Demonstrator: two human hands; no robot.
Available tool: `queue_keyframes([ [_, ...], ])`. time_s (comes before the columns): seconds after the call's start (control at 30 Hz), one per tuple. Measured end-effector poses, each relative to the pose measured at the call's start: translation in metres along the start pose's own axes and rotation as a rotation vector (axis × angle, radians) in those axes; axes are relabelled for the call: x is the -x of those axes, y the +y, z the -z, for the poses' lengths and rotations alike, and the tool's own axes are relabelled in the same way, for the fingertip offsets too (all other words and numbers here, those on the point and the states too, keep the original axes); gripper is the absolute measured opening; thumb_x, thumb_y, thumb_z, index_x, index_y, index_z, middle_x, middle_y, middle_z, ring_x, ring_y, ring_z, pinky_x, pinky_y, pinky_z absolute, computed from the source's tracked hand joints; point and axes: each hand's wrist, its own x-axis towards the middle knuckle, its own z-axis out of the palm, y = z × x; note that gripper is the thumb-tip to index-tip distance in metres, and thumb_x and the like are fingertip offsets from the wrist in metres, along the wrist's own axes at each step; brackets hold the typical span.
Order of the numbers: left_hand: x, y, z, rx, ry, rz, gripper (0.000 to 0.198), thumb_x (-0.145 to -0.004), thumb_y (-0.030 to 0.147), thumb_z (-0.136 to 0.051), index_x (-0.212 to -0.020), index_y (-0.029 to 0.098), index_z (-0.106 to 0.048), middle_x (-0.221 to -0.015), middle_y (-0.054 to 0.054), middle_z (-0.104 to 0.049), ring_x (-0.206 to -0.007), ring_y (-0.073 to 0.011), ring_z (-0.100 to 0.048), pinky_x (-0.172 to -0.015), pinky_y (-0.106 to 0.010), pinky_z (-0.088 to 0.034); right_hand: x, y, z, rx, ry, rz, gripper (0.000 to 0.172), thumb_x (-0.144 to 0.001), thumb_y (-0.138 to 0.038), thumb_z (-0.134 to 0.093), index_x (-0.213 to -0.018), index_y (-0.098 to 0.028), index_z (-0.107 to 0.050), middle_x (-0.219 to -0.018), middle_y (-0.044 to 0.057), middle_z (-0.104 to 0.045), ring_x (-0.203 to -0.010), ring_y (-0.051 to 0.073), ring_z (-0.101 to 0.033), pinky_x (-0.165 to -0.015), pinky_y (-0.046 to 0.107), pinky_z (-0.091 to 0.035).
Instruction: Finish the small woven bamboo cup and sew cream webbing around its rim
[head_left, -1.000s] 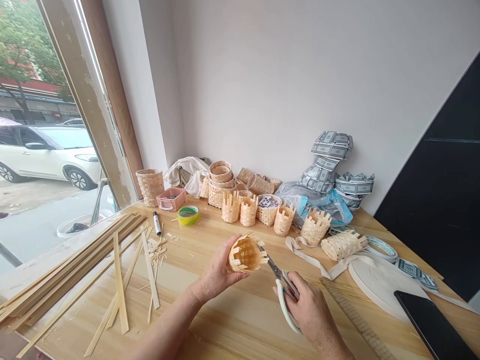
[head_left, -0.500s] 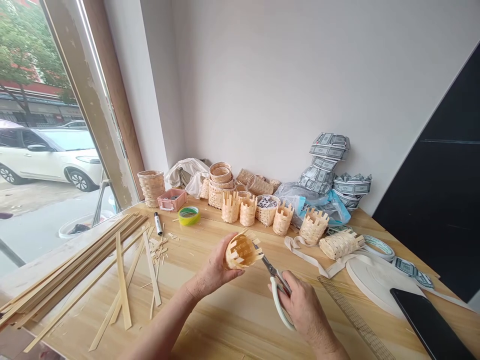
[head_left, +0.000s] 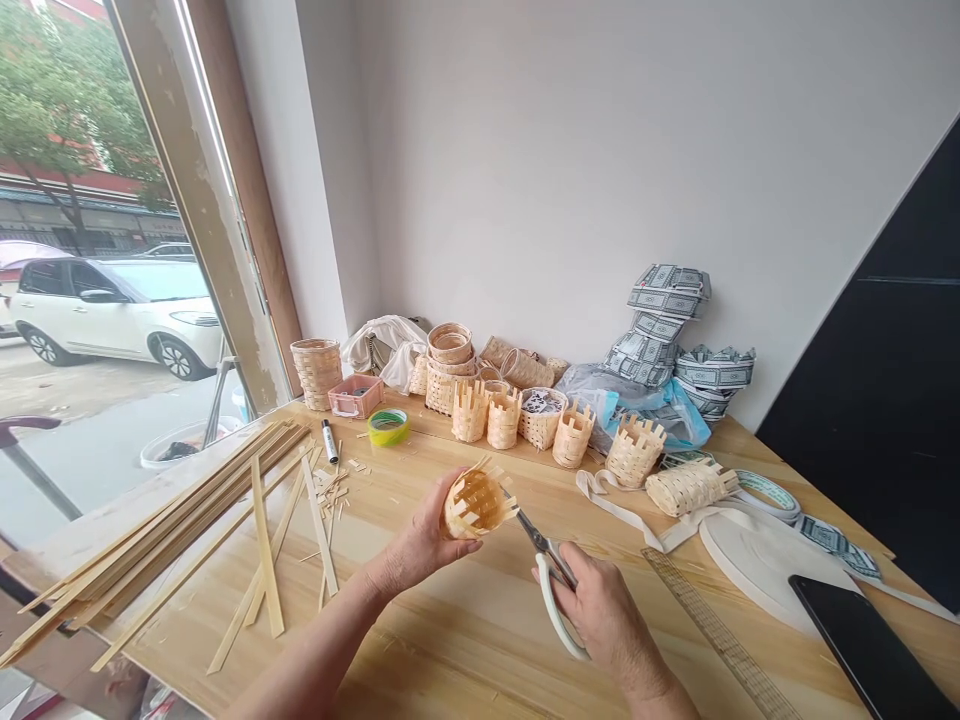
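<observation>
Nearest, over the wooden table (head_left: 420, 665), the right hand (head_left: 611, 610) is closed around the white handles of a pair of scissors (head_left: 541, 543). Their blades reach up to the right side of the rim of a small woven wood-strip basket (head_left: 480, 500); I cannot tell whether the blades are parted. The left hand (head_left: 424, 535) clasps this basket around its side, holding it tilted above the table, its mouth toward the viewer and upright strip ends jutting from the rim.

On the right lie a black smartphone (head_left: 862, 640), a see-through ruler (head_left: 716, 630) and a flat roll of cream ribbon (head_left: 765, 570). On the left, loose wood strips (head_left: 267, 550) lie beside a long bundle of strips (head_left: 165, 525), with small offcuts (head_left: 328, 490) near a marker pen (head_left: 330, 441).

Farther back are a roll of green-and-yellow tape (head_left: 388, 437), a pink plastic box (head_left: 356, 400) and a row of unfinished baskets (head_left: 502, 420). Stacked patterned baskets (head_left: 670, 290) rise before the pale wall (head_left: 562, 150). Outside the window stands a white car (head_left: 120, 310)
</observation>
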Motion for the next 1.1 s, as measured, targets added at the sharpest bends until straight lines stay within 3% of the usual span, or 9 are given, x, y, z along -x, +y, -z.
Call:
queue_keyframes([
  [0.3,0.007,-0.009,0.000,0.079,0.049,0.037,0.076,-0.065,0.033,-0.069,-0.128,0.019,-0.030,-0.127,-0.013,-0.040,-0.119,-0.0291,-0.037,-0.102,-0.045,-0.027,0.000,0.005,0.005,0.051,-0.005,-0.067,0.023,-0.082,-0.040,-0.043,-0.069,-0.022,-0.039,-0.051,-0.004,-0.051,-0.047,0.013,-0.047,-0.048,0.022,-0.029],
  [0.53,0.010,-0.007,-0.003,0.214,-0.035,0.076,0.079,-0.064,0.038,-0.070,-0.127,0.018,-0.027,-0.127,-0.014,-0.040,-0.120,-0.0280,-0.035,-0.101,-0.040,-0.029,0.000,0.004,0.007,0.058,-0.086,-0.083,0.025,-0.078,-0.042,-0.047,-0.068,-0.023,-0.035,-0.052,-0.005,-0.048,-0.047,0.013,-0.046,-0.047,0.022,-0.028],
  [0.67,0.009,-0.002,-0.005,0.247,-0.103,0.073,0.075,-0.065,0.038,-0.069,-0.125,0.018,-0.030,-0.124,-0.013,-0.042,-0.118,-0.0280,-0.037,-0.100,-0.041,-0.030,0.001,0.002,0.007,0.069,-0.067,-0.063,0.022,-0.080,-0.040,-0.045,-0.069,-0.022,-0.037,-0.053,-0.005,-0.048,-0.048,0.013,-0.046,-0.049,0.022,-0.029],
  [1.1,0.009,-0.008,-0.005,0.161,-0.188,-0.019,0.072,-0.067,0.027,-0.068,-0.126,0.018,-0.027,-0.124,-0.013,-0.041,-0.116,-0.0252,-0.038,-0.098,-0.036,-0.031,0.002,0.010,0.001,0.108,-0.096,-0.064,0.024,-0.079,-0.042,-0.047,-0.067,-0.023,-0.038,-0.051,-0.006,-0.047,-0.045,0.012,-0.044,-0.047,0.021,-0.027],
])
